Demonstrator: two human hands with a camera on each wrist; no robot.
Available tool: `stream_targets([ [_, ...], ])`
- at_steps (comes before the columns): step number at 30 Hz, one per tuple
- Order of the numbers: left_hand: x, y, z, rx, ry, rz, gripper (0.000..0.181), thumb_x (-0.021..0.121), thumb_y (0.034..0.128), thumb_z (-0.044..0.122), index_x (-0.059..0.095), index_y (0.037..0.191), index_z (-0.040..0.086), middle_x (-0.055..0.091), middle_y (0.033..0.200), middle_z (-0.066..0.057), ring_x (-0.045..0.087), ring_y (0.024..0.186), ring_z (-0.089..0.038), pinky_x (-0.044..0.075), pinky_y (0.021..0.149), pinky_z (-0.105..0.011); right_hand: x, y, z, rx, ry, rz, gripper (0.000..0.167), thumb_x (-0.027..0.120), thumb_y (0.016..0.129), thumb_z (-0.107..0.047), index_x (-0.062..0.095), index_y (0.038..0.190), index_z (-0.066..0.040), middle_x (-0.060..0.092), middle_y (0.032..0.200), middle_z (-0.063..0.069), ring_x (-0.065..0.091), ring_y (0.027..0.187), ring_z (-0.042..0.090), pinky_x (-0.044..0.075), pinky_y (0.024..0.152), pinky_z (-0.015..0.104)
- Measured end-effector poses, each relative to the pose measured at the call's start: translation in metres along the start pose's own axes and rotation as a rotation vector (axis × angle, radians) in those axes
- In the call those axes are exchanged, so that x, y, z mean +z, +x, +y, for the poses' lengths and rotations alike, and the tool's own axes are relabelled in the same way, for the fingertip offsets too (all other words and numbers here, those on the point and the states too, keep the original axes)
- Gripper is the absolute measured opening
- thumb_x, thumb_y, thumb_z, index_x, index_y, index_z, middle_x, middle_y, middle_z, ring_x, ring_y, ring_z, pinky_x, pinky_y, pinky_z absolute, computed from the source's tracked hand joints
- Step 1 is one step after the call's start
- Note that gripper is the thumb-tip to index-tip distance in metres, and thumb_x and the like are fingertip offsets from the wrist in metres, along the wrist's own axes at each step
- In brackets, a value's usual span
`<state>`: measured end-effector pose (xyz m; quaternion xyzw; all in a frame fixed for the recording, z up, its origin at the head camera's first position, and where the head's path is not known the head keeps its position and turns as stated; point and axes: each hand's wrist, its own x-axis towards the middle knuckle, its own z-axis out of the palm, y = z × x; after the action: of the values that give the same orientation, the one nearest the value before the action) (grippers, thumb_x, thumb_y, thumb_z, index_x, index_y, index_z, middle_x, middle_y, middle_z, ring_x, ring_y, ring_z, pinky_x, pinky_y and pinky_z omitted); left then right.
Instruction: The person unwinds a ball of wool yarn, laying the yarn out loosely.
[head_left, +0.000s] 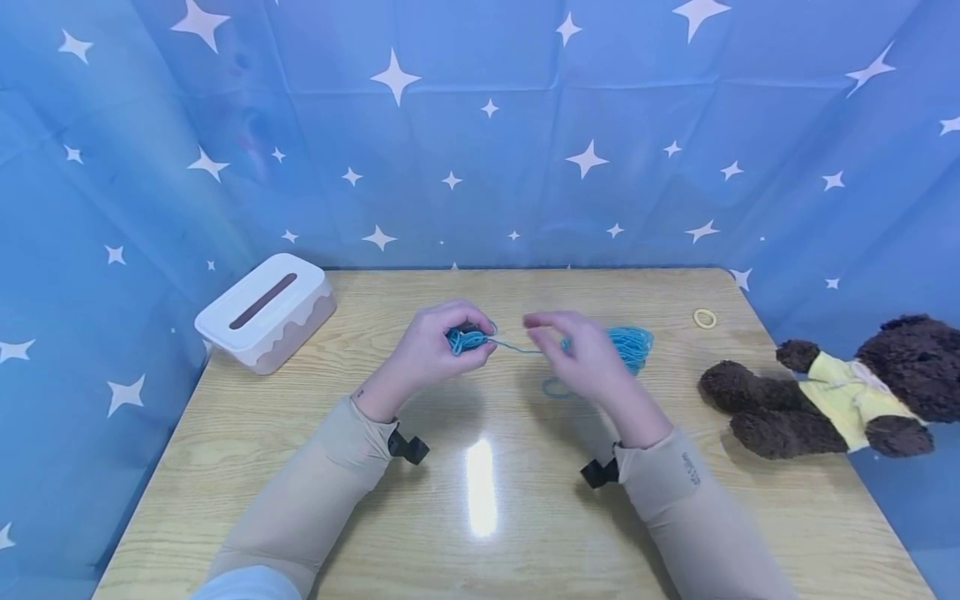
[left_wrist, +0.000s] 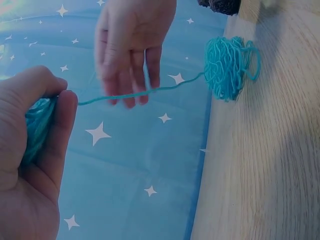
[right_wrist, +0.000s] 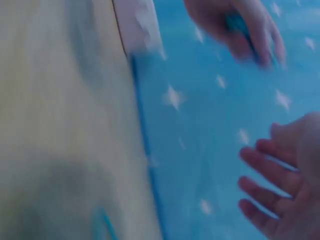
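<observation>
My left hand (head_left: 431,346) grips a small wad of turquoise yarn (head_left: 467,339), its thumb and fingers curled round it above the table. A single yarn strand (left_wrist: 135,94) runs from this wad across to a larger turquoise skein (head_left: 632,346) lying on the table. My right hand (head_left: 585,350) hovers in front of that skein and partly hides it in the head view. Its fingers (right_wrist: 272,170) are spread and loosely straight, holding nothing. In the left wrist view they hang behind the strand; whether they touch it I cannot tell.
A white and pinkish tissue box (head_left: 273,308) stands at the table's back left. To the right lies a dark brown plush bear (head_left: 840,396) in a yellow top. A small yellow ring (head_left: 704,318) lies near the back right. A blue starry curtain (head_left: 480,133) hangs behind the table.
</observation>
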<state>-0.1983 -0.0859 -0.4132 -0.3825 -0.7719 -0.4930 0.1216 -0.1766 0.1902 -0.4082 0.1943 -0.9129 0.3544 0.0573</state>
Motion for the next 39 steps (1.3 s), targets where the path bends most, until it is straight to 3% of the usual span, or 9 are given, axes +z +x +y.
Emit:
stream_targets([
  [3,0.000,0.000,0.001,0.027,0.000,-0.003,0.019,0.088,0.0895,0.009,0.078,0.106,0.011,0.080,0.106,-0.004,0.076,0.097,-0.017,0.064,0.088,-0.030,0.020,-0.002,-0.014,-0.054,0.094,-0.025,0.037,0.063,0.113,-0.033,0.073,0.142,-0.013,0.076,0.141,0.008,0.070,0.137,0.033,0.057,0.113,0.058],
  [8,0.001,0.001,0.002,0.040,-0.004,-0.024,0.019,0.089,0.0894,0.008,0.079,0.106,0.010,0.081,0.106,-0.005,0.076,0.098,-0.018,0.064,0.090,-0.031,0.036,-0.005,-0.020,-0.093,0.190,0.019,0.026,0.072,0.108,-0.022,0.080,0.131,-0.013,0.081,0.131,0.008,0.075,0.126,0.030,0.061,0.106,0.058],
  [13,0.000,0.001,0.004,0.018,0.003,-0.025,0.019,0.089,0.0893,0.009,0.079,0.106,0.010,0.080,0.105,-0.004,0.075,0.097,-0.017,0.064,0.090,-0.031,0.035,-0.005,-0.021,-0.131,0.173,0.052,0.018,0.074,0.106,-0.019,0.084,0.120,-0.013,0.083,0.119,0.007,0.079,0.114,0.027,0.064,0.099,0.056],
  [16,-0.001,0.000,0.005,0.007,0.000,-0.025,0.019,0.088,0.0898,0.009,0.078,0.106,0.010,0.079,0.105,-0.005,0.075,0.097,-0.017,0.064,0.089,-0.031,0.029,-0.005,-0.020,-0.120,0.107,0.084,0.017,0.072,0.108,-0.020,0.083,0.119,-0.013,0.083,0.118,0.007,0.079,0.107,0.026,0.065,0.095,0.051],
  [17,-0.001,0.000,0.005,0.005,0.000,-0.025,0.019,0.088,0.0901,0.009,0.078,0.106,0.010,0.079,0.105,-0.005,0.075,0.097,-0.017,0.064,0.089,-0.031,0.025,-0.005,-0.020,-0.110,0.088,0.097,0.017,0.072,0.108,-0.021,0.082,0.119,-0.013,0.083,0.117,0.007,0.079,0.096,0.027,0.065,0.088,0.049],
  [20,-0.001,0.000,0.005,0.001,0.000,-0.023,0.018,0.087,0.0906,0.010,0.078,0.106,0.010,0.079,0.106,-0.005,0.075,0.097,-0.018,0.064,0.089,-0.031,0.014,-0.006,-0.017,-0.093,0.040,0.133,0.018,0.070,0.109,-0.022,0.081,0.120,-0.012,0.082,0.118,0.008,0.076,0.093,0.026,0.061,0.077,0.043],
  [31,0.000,-0.001,0.005,-0.037,0.003,-0.015,0.017,0.086,0.0917,0.011,0.078,0.107,0.012,0.080,0.110,-0.004,0.075,0.099,-0.018,0.065,0.088,-0.031,-0.036,-0.009,0.004,-0.047,-0.003,0.223,0.019,0.068,0.111,-0.021,0.079,0.120,-0.009,0.081,0.114,0.011,0.066,0.074,0.011,0.043,0.053,0.026],
  [35,0.000,-0.001,0.005,-0.042,0.004,-0.011,0.018,0.087,0.0915,0.011,0.077,0.106,0.012,0.080,0.110,-0.004,0.075,0.097,-0.018,0.064,0.086,-0.030,-0.049,-0.010,0.011,-0.014,-0.022,0.269,0.021,0.067,0.111,-0.022,0.079,0.120,-0.007,0.082,0.114,0.014,0.073,0.096,0.024,0.053,0.066,0.034],
  [39,0.000,-0.001,0.005,-0.051,0.003,-0.009,0.018,0.087,0.0912,0.011,0.077,0.106,0.012,0.080,0.110,-0.005,0.074,0.096,-0.018,0.064,0.084,-0.030,-0.062,-0.012,0.019,0.045,-0.053,0.291,0.024,0.066,0.112,-0.022,0.077,0.121,-0.004,0.080,0.118,0.020,0.068,0.121,0.040,0.055,0.100,0.057],
])
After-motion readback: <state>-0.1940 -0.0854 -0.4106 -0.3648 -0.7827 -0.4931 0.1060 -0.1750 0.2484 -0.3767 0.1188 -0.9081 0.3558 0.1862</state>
